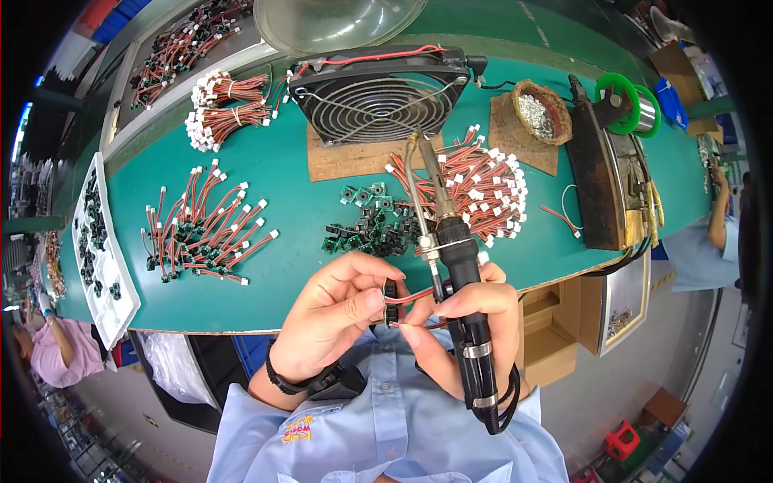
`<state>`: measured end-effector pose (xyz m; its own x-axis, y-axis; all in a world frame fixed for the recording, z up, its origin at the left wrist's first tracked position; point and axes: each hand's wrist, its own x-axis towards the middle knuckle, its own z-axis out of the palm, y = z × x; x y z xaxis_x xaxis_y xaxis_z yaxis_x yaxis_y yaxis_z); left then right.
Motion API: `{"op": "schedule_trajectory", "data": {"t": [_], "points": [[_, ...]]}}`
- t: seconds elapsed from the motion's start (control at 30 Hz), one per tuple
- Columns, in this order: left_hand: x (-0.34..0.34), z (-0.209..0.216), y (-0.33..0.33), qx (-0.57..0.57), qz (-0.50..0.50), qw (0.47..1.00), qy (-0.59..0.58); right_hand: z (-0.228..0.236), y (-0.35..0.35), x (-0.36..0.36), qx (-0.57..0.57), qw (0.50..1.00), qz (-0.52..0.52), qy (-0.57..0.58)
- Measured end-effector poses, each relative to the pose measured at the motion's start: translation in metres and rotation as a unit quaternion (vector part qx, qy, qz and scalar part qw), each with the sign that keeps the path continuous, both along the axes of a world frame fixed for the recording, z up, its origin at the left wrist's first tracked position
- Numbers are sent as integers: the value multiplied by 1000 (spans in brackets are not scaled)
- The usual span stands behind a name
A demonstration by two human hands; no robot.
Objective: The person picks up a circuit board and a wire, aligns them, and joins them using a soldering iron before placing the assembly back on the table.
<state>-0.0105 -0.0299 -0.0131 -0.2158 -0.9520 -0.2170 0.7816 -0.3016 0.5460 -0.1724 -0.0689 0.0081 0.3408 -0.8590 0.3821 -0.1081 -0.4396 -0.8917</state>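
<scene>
My left hand (338,310) pinches a small circuit board (391,304) with black parts between thumb and fingers. In my right hand (475,314) is a black soldering iron (460,266), its metal tip pointing away from me over the bench; a thin feed tube runs along its side. Red and dark wires (415,296) stretch from the board to my right fingers, which also hold the cable. A pile of small boards (370,229) lies just beyond my hands. To its right spreads a bundle of cables with white connectors (487,189).
Boards with wires attached (205,225) lie on the left, beside a white tray (121,298) of boards. A fan (378,97) stands at the back. Right of it are a tip-cleaning pot (541,113) and a green solder spool (616,101). Other people sit at both sides.
</scene>
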Motion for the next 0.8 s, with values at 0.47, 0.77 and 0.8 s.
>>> {"op": "schedule_trajectory", "data": {"t": [0.47, 0.77, 0.8], "points": [[-2, -5, -1, -16, -4, 999, 31, 2, -3, 4, -17, 999, 3, -35], [-4, -5, -1, -13, -2, 999, 30, 0, -3, 2, -14, 999, 6, -41], [-4, -5, -1, -14, -3, 999, 34, 0, -2, 2, -12, 999, 9, -43]]}}
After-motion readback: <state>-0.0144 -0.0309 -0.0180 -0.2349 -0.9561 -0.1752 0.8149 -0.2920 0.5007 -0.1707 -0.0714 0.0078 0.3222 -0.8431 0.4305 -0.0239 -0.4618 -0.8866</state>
